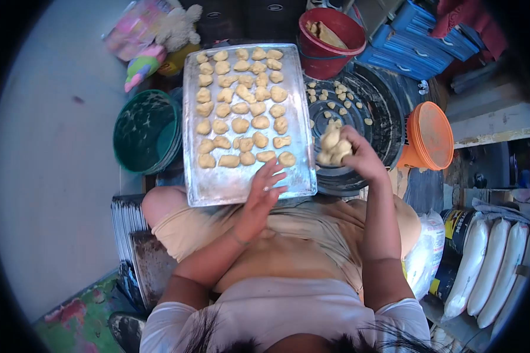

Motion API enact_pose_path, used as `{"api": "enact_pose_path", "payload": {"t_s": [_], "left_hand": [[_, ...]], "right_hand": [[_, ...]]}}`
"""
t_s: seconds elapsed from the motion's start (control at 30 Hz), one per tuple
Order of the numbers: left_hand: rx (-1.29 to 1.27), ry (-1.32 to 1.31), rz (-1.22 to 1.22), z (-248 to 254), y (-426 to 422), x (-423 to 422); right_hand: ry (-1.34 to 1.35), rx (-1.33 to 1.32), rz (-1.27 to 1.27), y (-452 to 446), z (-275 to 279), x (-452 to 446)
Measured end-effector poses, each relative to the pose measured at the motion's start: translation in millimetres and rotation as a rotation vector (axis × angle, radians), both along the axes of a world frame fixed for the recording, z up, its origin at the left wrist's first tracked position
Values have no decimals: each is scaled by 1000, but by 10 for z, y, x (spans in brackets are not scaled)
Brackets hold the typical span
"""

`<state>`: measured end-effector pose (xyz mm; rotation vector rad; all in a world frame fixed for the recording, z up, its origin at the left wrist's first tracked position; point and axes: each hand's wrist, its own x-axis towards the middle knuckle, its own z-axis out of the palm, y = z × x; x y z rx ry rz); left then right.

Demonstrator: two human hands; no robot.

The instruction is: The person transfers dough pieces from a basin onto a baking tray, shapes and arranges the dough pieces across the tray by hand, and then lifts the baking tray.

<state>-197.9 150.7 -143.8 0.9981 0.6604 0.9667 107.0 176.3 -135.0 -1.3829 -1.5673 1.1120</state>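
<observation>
My right hand [364, 155] clasps dough [334, 146] off tray's [218, 186] right edge; left hand [261, 195] spread, empty. Likely soft, tacky: cup sides.

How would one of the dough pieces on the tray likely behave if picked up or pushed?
The dough pieces are probably soft, judging by their lumpy outlines. Their uneven shapes suggest they would roll poorly. Each is smaller than the left hand, so likely light.
</observation>
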Motion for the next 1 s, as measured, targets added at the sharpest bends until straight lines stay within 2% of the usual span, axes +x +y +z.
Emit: {"api": "enact_pose_path", "payload": {"t_s": [0.07, 0.13, 0.2, 0.27, 0.3, 0.43, 0.53, 0.57, 0.67, 0.7, 0.8, 0.9, 1.0], "left_hand": [[-257, -247, -28, 58, -24, 67], [-453, -419, -99, 142, 5, 35], [-566, -472, -8, -25, 77, -107], [-713, -602, 34, -243, 197, -379], [-707, -600, 83, -129, 200, -459], [-698, -414, 273, -186, 115, -1016], [-621, -335, 328, -367, 153, -1388], [-595, -332, 356, -372, 165, -1486], [-513, -317, 454, -335, 177, -1638], [-498, -321, 470, -328, 195, -1682], [-494, -297, 460, -288, 212, -1709], [-519, -256, 349, -146, 132, -1617], [-503, -228, 242, -160, 67, -1464]], "right_hand": [[-12, 145, 205, -103, 304, -518], [-156, 15, 291, -173, 480, -1110], [-191, 87, 84, -219, 453, -1610], [-86, 111, 121, -213, 398, -1831], [-31, 121, 138, -202, 344, -1912], [412, -282, 186, -50, -167, -2171], [419, -88, 32, 66, -294, -2347], [358, 113, 18, 102, -301, -2445], [61, 431, 125, 182, -359, -2674], [-111, 337, 168, 195, -403, -2751], [-378, 540, 159, 163, -470, -2741], [-177, 500, -25, -15, -280, -2610], [-203, 233, -18, -109, -263, -2438]]}}
